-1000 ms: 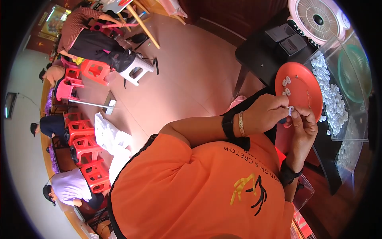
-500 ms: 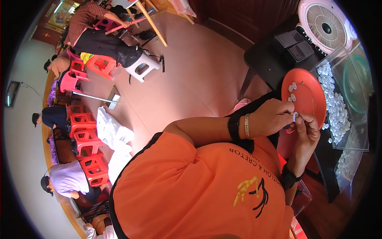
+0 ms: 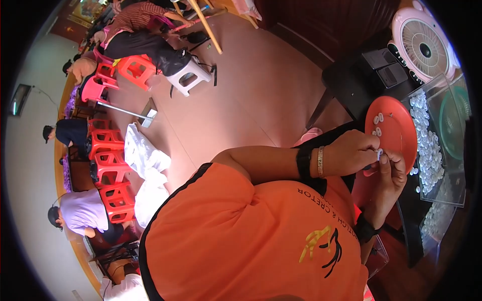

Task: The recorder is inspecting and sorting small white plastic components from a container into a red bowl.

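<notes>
My left hand (image 3: pixel 354 150), with a beaded bracelet and black band at its wrist, pinches a small white plastic piece (image 3: pixel 379 153). The thumb and fingers of my right hand (image 3: pixel 392 175) close on the same piece from the other side. Both hands meet over the near edge of a round orange-red plate (image 3: pixel 400 128). Several small white oval pieces (image 3: pixel 378 119) lie on the plate's left part. Beyond the plate, a heap of like white pieces (image 3: pixel 429 155) fills a clear plastic box (image 3: pixel 442 199). My fingers partly cover the held piece.
A pink fan (image 3: pixel 426 49) and dark boxes (image 3: pixel 384 67) stand on the black table (image 3: pixel 346 75). A teal round item (image 3: pixel 454 120) shows behind the clear box. Red stools (image 3: pixel 113 170), white cloth (image 3: pixel 145 165) and several seated people (image 3: pixel 83 215) are to the left.
The whole view has shifted slightly, so the table and plate sit a little lower and farther right. Both hands still hold the white piece together, with the fingers slightly moved.
</notes>
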